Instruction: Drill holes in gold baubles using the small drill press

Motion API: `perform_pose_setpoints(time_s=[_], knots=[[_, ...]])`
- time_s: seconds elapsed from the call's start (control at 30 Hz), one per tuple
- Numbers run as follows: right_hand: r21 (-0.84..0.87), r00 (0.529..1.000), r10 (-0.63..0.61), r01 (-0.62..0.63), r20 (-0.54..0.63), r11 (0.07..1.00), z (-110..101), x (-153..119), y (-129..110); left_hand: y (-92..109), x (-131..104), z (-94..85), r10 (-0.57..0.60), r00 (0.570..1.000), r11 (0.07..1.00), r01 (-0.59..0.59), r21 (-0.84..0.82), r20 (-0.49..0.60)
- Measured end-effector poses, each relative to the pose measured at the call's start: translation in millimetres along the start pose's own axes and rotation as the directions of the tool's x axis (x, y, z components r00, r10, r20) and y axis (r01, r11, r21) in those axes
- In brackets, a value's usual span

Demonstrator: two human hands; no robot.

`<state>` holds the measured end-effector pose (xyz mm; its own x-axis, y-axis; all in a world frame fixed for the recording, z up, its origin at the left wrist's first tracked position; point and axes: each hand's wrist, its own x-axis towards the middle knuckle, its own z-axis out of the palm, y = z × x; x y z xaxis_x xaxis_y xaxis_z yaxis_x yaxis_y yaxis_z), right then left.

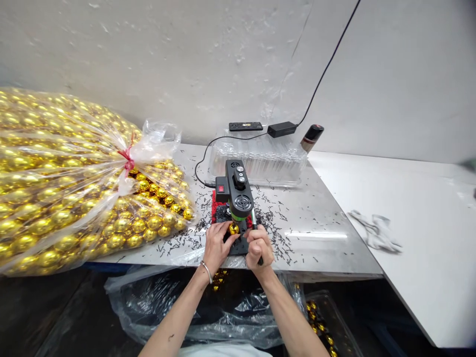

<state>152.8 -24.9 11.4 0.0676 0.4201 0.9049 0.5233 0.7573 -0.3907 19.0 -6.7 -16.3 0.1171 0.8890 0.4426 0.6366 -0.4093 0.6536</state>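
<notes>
A small black drill-press-like machine [240,191] with a red switch stands on a red and black base at the table's front. Under its head sits a shiny gold ball [233,228]. My left hand [217,244], with a bracelet at the wrist, holds this ball from the left between thumb and fingers. On the right, my right hand [259,248] is wrapped round the machine's black-ended lever [260,260]. Black shavings [275,233] lie scattered around the base.
A big clear bag of gold balls [63,198], tied with red string, fills the left. Behind the machine are a clear plastic tray [260,166], a power adapter [281,129] and a spray can [312,138]. White gloves [377,233] lie right. Below hangs a plastic bag [148,297].
</notes>
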Motion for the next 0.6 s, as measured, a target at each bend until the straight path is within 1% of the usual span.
perform_pose_setpoints(time_s=[0.1, 0.17, 0.27, 0.33, 0.4, 0.43, 0.5, 0.53, 0.6], knots=[[-0.03, 0.994, -0.074, 0.077, 0.083, 0.997, -3.2, 2.5, -0.5, -1.0, -0.5, 0.2, 0.01, 1.0, 1.0, -0.01, -0.017, -0.004], [-0.036, 0.991, -0.084, 0.088, 0.101, 0.995, -6.1, 10.0, -4.9, -2.0, 0.0, 1.4, 0.008, 1.0, 1.0, -0.008, -0.029, -0.012], [0.004, 0.998, -0.021, 0.021, 0.058, 1.0, -10.2, 31.9, -18.6, -3.4, 3.5, 3.5, -0.02, 1.0, 0.999, 0.019, -0.043, -0.019], [0.025, 0.998, 0.051, -0.052, 0.037, 0.998, -12.9, 51.1, -29.9, -3.2, 5.2, 3.1, -0.038, 0.999, 0.998, 0.036, -0.06, -0.025], [0.044, 0.991, 0.134, -0.135, 0.03, 0.99, -15.3, 68.6, -39.9, -0.9, 1.8, -1.0, -0.033, 0.998, 0.996, 0.028, -0.087, -0.051], [0.054, 0.985, 0.168, -0.169, 0.033, 0.984, -16.4, 75.1, -43.7, 1.3, -3.2, -4.8, -0.017, 0.997, 0.995, 0.01, -0.098, -0.069], [0.069, 0.977, 0.207, -0.21, 0.051, 0.975, -18.3, 81.7, -47.9, 7.3, -21.2, -14.9, 0.047, 0.995, 0.993, -0.056, -0.107, -0.087], [0.07, 0.976, 0.211, -0.215, 0.056, 0.974, -19.0, 81.6, -48.4, 10.8, -33.5, -20.7, 0.089, 0.993, 0.99, -0.097, -0.101, -0.077], [0.062, 0.978, 0.2, -0.204, 0.064, 0.977, -19.8, 76.5, -47.1, 17.3, -60.7, -31.3, 0.169, 0.985, 0.983, -0.17, -0.075, -0.018]])
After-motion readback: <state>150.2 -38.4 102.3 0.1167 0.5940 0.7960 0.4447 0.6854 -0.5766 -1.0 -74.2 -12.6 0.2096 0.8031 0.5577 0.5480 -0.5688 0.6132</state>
